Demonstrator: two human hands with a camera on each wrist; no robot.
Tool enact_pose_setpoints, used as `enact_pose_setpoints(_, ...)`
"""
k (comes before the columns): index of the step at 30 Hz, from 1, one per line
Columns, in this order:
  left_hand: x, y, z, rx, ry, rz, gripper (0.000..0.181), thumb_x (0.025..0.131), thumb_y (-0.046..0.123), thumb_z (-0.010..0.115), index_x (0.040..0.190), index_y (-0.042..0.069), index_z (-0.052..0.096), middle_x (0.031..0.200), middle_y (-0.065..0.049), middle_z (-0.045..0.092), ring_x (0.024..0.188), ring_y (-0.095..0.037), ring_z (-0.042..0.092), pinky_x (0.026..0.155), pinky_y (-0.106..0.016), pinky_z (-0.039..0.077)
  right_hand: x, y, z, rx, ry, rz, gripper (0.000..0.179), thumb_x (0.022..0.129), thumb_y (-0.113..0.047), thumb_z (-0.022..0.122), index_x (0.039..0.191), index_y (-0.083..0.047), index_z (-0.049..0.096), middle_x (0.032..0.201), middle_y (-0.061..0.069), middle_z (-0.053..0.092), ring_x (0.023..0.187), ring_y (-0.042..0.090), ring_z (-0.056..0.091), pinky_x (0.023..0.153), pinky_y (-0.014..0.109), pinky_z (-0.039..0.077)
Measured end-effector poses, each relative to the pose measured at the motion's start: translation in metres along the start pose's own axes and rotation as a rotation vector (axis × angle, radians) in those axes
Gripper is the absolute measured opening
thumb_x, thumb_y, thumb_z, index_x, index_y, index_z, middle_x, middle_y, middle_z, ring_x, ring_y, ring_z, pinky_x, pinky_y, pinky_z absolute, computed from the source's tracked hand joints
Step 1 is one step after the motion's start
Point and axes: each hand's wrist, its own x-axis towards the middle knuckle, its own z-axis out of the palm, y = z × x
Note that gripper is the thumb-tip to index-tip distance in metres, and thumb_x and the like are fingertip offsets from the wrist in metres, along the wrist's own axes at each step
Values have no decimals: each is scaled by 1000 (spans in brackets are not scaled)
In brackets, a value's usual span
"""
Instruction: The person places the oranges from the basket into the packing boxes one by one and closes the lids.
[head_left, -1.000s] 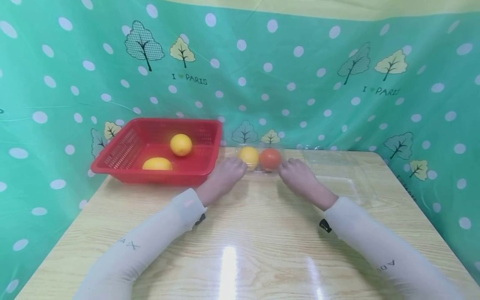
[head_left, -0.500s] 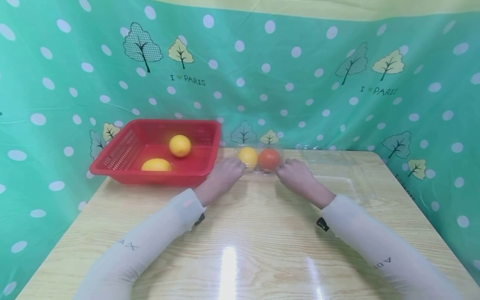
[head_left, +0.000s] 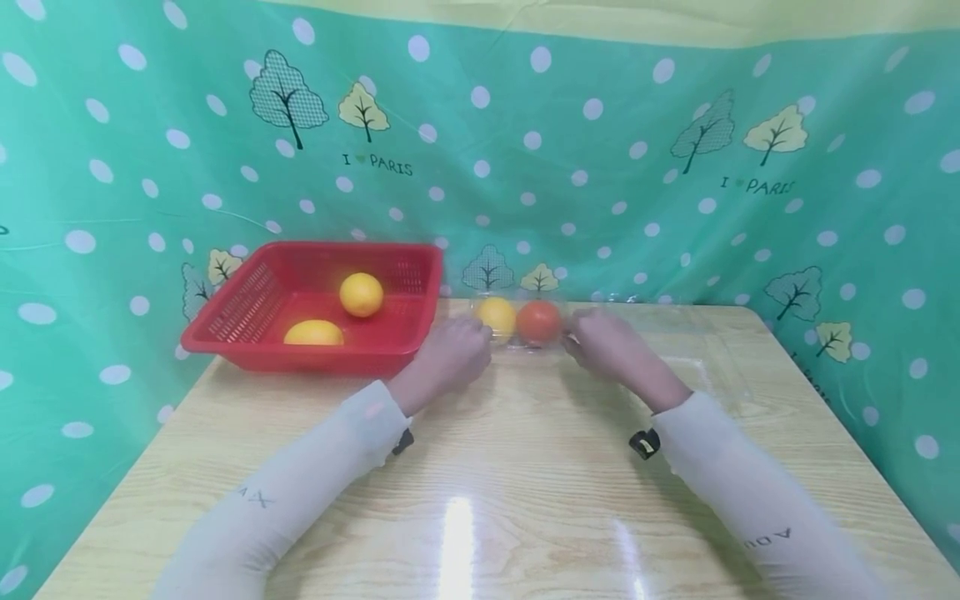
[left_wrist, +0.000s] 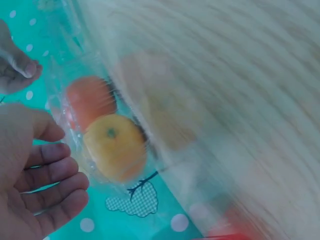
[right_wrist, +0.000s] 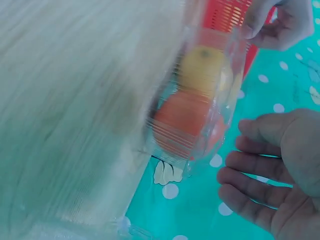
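Your loose-fingered left hand (head_left: pixel 452 354) and right hand (head_left: pixel 611 348) flanked a punnet (right_wrist: pixel 220 37) of tomato (head_left: pixel 539 322) and orange (head_left: pixel 497 317); leftward, a basket (head_left: pixel 360 359) held yellow fruits (head_left: pixel 362 295).

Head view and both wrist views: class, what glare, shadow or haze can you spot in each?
Head view: two bright glare streaks on the table, soft shadow under the right sleeve; left wrist view: hazy and soft, the yellow fruit faintly reflected in the tabletop; right wrist view: pale and hazy, light catching edges of the clear box.
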Motion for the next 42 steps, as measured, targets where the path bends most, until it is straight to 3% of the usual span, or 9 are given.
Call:
enact_pose_setpoints(4, 5, -1, 0, 37, 62, -32, 11, 92, 14, 70, 99, 5, 70, 78, -7, 63, 65, -19, 57, 55, -27, 52, 6, -2, 0, 32, 66, -7, 18, 93, -5, 71, 111, -4, 73, 96, 13, 74, 77, 24, 67, 73, 38, 59)
enact_pose_setpoints(7, 10, -2, 3, -93, 105, -96, 15, 94, 17, 72, 104, 5, 71, 87, -8, 66, 76, -21, 62, 64, -29, 56, 10, -4, 2, 63, 103, -30, 21, 92, -1, 71, 113, -4, 73, 105, 15, 74, 90, 30, 71, 83, 41, 60)
enact_pose_setpoints(11, 17, -2, 4, -270, 100, -153, 24, 95, 20, 75, 114, 7, 74, 100, -8, 69, 93, -23, 66, 81, -31, 57, 15, -6, 5, 118, 100, -47, 18, 91, 0, 71, 108, -6, 77, 105, 11, 76, 98, 28, 72, 91, 41, 58)
enact_pose_setpoints(17, 21, -2, 2, -380, 60, -184, 24, 91, 16, 79, 114, 9, 77, 108, -9, 73, 102, -24, 66, 92, -34, 56, 20, -5, 7, 150, 31, -40, 14, 96, -3, 68, 106, -6, 78, 102, 10, 76, 97, 27, 72, 90, 41, 58)
enact_pose_setpoints(24, 30, -4, 10, -445, 35, -253, 27, 91, 11, 77, 118, 9, 76, 116, -9, 71, 105, -25, 64, 97, -36, 53, 31, 1, 8, 145, 6, -13, 15, 97, -4, 66, 107, -5, 77, 106, 14, 76, 100, 30, 72, 93, 43, 57)
enact_pose_setpoints(29, 39, -5, 15, -482, 1, -328, 28, 90, 11, 78, 118, 10, 76, 115, -8, 71, 104, -24, 63, 95, -37, 53, 40, 7, 10, 138, -12, 23, 13, 97, -3, 65, 102, -5, 77, 99, 13, 75, 91, 28, 72, 85, 40, 59)
enact_pose_setpoints(35, 49, -9, 17, -607, -9, -413, 29, 89, 9, 78, 118, 6, 75, 120, -12, 70, 115, -29, 62, 102, -41, 50, 47, 10, 10, 155, -41, 85, 14, 97, -2, 63, 95, -4, 77, 89, 10, 73, 82, 25, 67, 81, 39, 58)
enact_pose_setpoints(42, 54, -12, 20, -653, -16, -450, 27, 89, 7, 78, 116, 5, 76, 119, -13, 72, 118, -30, 63, 105, -42, 49, 51, 11, 10, 182, -56, 128, 11, 98, -5, 64, 97, -5, 76, 91, 9, 72, 78, 23, 65, 75, 36, 58)
